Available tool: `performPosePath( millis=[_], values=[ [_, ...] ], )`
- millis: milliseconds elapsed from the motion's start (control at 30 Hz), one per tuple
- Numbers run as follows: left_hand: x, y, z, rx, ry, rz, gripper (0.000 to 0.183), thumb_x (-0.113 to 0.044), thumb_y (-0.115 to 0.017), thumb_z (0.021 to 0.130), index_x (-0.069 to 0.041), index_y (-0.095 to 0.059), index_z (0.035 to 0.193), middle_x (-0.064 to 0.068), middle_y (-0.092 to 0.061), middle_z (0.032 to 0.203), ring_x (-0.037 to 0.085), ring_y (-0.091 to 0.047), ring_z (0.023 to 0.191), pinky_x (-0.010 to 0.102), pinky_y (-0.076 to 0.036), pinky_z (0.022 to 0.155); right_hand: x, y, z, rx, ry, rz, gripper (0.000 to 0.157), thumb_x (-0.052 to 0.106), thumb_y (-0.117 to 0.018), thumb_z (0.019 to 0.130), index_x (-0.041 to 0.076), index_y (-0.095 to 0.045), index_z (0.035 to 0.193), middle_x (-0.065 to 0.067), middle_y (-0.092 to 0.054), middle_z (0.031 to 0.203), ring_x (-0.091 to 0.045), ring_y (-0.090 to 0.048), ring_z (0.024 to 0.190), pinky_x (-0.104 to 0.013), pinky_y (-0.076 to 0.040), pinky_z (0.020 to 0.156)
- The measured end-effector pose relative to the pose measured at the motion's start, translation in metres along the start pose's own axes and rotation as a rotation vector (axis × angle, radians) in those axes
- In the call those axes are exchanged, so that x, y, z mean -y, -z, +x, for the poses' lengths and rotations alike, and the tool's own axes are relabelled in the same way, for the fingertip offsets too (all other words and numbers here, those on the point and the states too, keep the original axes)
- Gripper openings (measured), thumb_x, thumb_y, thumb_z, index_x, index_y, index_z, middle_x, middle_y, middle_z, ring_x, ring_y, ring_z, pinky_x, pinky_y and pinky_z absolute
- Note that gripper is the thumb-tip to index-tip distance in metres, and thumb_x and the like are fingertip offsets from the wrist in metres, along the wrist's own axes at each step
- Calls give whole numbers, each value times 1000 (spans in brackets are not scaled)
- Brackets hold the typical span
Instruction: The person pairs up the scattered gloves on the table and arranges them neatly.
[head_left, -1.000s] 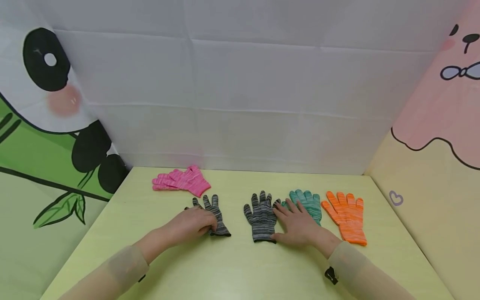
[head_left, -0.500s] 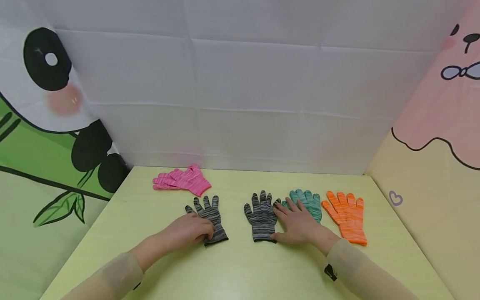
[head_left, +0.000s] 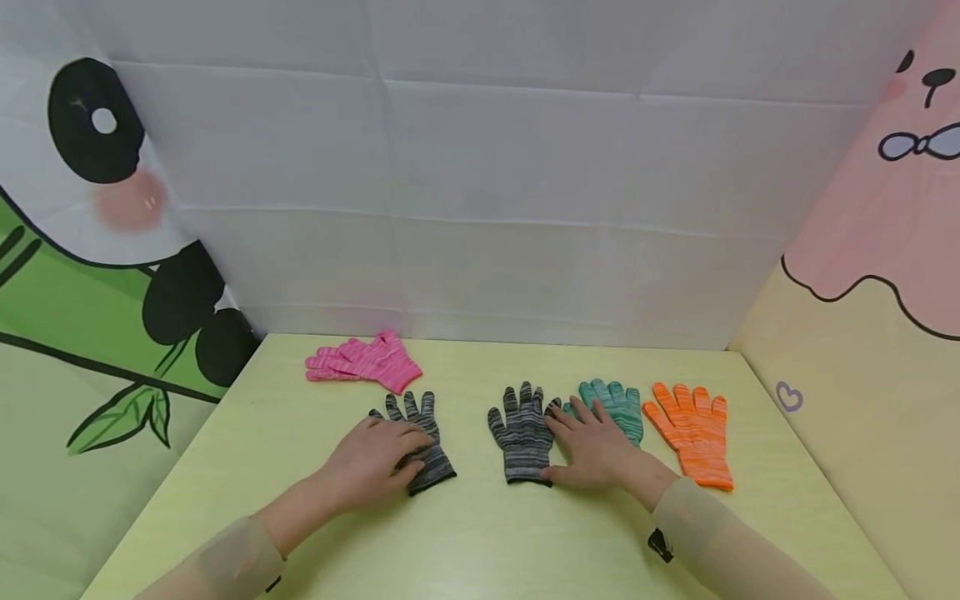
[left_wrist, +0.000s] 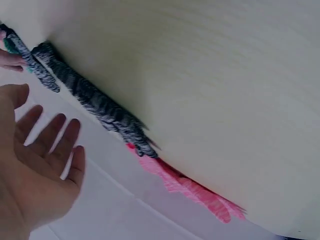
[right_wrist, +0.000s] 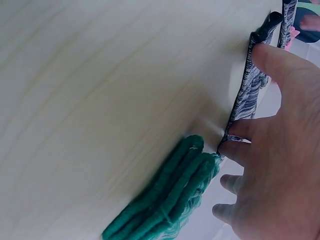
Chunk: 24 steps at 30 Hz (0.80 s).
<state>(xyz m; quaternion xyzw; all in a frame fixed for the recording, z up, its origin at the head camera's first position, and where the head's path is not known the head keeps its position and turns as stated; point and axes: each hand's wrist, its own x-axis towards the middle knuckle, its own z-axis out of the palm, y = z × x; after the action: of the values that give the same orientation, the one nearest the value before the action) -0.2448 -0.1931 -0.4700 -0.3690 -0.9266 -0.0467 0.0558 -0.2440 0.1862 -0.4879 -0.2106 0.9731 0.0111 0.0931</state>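
Two black-and-grey striped knit gloves lie side by side on the table, fingers pointing away. Over the left striped glove (head_left: 435,462) is my left hand (head_left: 367,462), covering its thumb side in the head view. The left wrist view shows that hand's fingers (left_wrist: 62,142) loosely bent, apart from the glove. Spread at the right edge of the other striped glove (head_left: 522,437) is my right hand (head_left: 600,454). In the right wrist view its thumb and two fingers meet this glove's edge. A green glove (head_left: 622,408) lies just beyond the right hand, its lower part partly hidden.
Pink gloves (head_left: 367,360) lie overlapped at the back left of the pale table (head_left: 480,542). An orange glove (head_left: 697,433) lies flat to the right of the green one. A white sheet (head_left: 480,250) stands behind, with printed cartoon panels on both sides.
The left striped glove's cuff has turned slightly toward me and left. My left hand's fingers, bent at the cuff before, have loosened and come off it. The right hand stays put.
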Motion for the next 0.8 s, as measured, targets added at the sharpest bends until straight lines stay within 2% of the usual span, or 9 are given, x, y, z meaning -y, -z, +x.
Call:
performPosePath(
  millis=[133,267,367,500,600,800],
  values=[
    [-13,6,5,41,161,31,56,-49,-67,97,-22,-60,145,4,-66,132,29,-63,119,57,-47,96,1,1,-1,1,-2,4,92,76,-49,92,17,-33,162,-7,-26,167,-39,-10,155,-62,-4,122],
    [-21,-2,6,141,218,118,60,-58,-61,97,-25,-57,148,7,-63,136,34,-61,120,58,-46,97,3,3,-2,-1,-3,0,92,75,-50,93,16,-33,162,-7,-27,167,-39,-11,155,-62,-4,122],
    [-25,-9,4,181,229,170,57,-60,-58,98,-28,-60,145,8,-62,137,36,-59,122,58,-44,99,4,4,-2,5,-2,4,93,76,-49,93,17,-32,162,-6,-26,168,-39,-11,155,-62,-3,122],
    [-28,-12,1,167,216,192,53,-58,-58,98,-29,-63,142,11,-61,138,39,-59,121,58,-44,98,4,3,-1,15,-11,4,93,77,-48,92,19,-31,163,-5,-24,168,-37,-8,156,-60,-2,122],
    [-29,-11,0,162,212,166,51,-54,-59,99,-28,-63,142,12,-60,140,40,-58,123,59,-43,99,3,2,0,14,-19,-8,94,78,-48,92,19,-31,163,-4,-24,168,-36,-8,156,-60,-2,122],
    [-29,-7,-2,203,194,79,46,-47,-60,101,-27,-63,142,14,-57,146,41,-52,134,63,-36,108,2,1,0,16,-23,-19,95,80,-46,91,19,-31,163,-4,-25,168,-35,-8,156,-59,-3,123]
  ],
)
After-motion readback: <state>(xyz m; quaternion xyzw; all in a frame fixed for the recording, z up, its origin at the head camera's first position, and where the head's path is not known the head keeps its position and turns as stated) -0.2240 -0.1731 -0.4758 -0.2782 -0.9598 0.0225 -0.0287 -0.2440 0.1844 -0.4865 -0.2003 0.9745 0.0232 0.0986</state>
